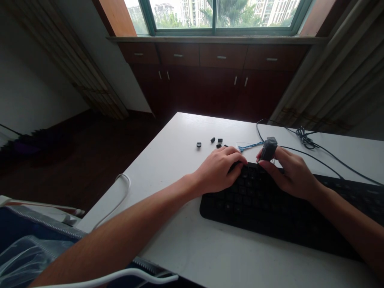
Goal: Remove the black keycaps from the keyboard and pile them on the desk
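1. The desk is topped with a flat white surface.
2. Across its right side is laid a long, black keyboard with a rounded corner.
3. The left hand is arched over the keyboard's far left part, fingers bent; whether anything is gripped cannot be told.
4. A dark, ridge-topped block is pinched upright by the right hand.
5. Beyond the keyboard, a slim blue tool and small, boxy black pieces are seen.
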Available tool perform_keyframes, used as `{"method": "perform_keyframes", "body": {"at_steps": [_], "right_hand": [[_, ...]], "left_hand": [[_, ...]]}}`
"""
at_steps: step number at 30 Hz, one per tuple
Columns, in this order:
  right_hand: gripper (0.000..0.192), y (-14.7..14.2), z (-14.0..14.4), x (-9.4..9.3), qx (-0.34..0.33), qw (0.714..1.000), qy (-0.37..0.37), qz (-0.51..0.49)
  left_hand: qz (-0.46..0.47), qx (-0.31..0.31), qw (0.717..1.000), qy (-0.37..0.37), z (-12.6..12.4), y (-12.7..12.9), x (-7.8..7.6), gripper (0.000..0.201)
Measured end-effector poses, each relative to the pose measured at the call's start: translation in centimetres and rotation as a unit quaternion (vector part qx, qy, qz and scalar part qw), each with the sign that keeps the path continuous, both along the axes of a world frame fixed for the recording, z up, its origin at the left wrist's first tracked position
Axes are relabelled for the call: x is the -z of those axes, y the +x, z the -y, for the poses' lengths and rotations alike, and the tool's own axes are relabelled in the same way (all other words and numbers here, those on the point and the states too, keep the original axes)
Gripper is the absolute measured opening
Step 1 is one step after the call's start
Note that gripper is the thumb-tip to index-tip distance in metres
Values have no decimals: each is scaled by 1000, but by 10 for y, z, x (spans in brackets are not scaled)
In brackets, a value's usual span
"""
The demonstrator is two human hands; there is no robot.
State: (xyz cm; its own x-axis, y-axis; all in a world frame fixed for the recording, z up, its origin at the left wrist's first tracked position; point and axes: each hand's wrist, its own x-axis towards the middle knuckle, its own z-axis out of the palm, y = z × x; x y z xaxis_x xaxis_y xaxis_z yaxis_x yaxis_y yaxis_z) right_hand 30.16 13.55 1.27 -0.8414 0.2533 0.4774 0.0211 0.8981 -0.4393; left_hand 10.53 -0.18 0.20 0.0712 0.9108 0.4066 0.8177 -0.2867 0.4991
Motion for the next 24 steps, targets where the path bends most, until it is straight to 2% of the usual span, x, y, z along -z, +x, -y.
{"method": "perform_keyframes", "body": {"at_steps": [4, 16, 24], "right_hand": [[11, 1, 0, 0, 3, 1000, -10, -6], [12, 1, -1, 6, 3, 999, 32, -24], [12, 0, -1, 8, 2, 1000, -6, -8]], "left_hand": [[-4, 1, 1000, -5, 0, 0, -1, 21], [-1, 1, 1000, -6, -1, 0, 0, 21], [-20, 1, 1000, -16, 1, 1, -4, 23]]}}
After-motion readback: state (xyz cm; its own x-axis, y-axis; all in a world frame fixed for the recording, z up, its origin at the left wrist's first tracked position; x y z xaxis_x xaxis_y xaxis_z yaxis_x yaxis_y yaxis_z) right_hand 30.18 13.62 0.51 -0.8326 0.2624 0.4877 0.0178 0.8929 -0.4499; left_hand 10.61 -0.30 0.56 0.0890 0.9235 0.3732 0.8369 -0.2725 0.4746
